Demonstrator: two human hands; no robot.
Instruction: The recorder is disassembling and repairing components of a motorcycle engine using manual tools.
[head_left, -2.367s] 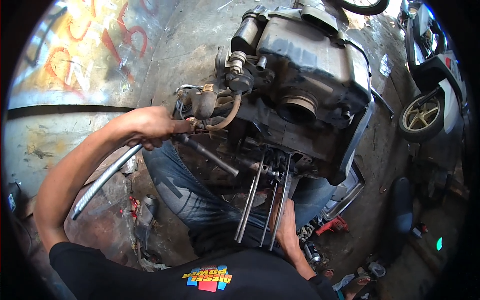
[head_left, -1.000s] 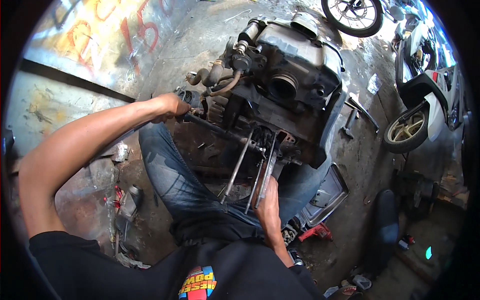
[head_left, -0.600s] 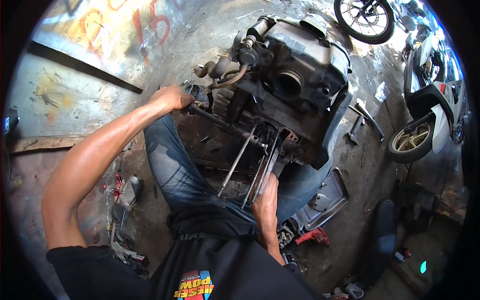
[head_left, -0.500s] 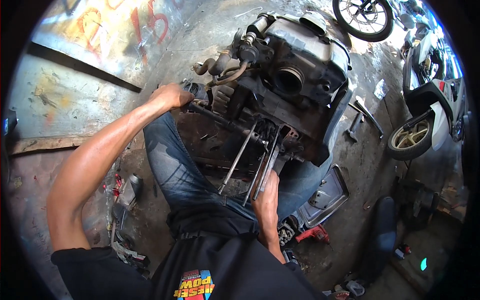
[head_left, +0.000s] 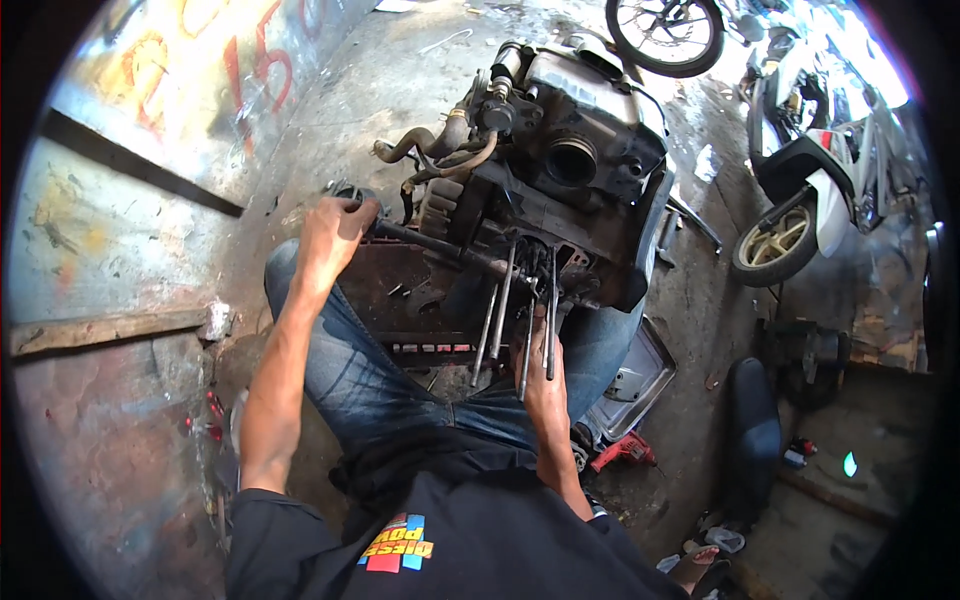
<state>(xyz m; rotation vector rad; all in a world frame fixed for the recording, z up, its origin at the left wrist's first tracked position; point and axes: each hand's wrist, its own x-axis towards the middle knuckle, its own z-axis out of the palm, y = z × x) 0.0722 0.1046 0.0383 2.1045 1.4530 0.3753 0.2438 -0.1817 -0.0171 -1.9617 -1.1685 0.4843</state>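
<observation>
Between my legs sits a dirty engine (head_left: 480,215), with several long metal studs (head_left: 552,320) sticking out of it toward me. At its left side, my left hand (head_left: 335,232) is closed on a dark round part (head_left: 352,192). From there a black rod-like bar (head_left: 430,238) runs toward the middle of the engine. My right hand (head_left: 543,360) is below the engine opening, behind the studs. Its fingertips reach up among the studs and are mostly hidden, so their grip does not show.
A shallow metal tray (head_left: 650,375) and a red drill-like tool (head_left: 625,452) lie to the right. A black motorcycle seat (head_left: 752,420) is farther right. Behind it stands a white motorcycle (head_left: 815,190), and a loose-looking wheel (head_left: 665,35) shows at the top. Metal sheets (head_left: 100,215) wall the left.
My left hand has turned and shifted left, and its elbow has come in toward my body. My right hand has moved up closer to the engine opening. The whole view has shifted slightly.
</observation>
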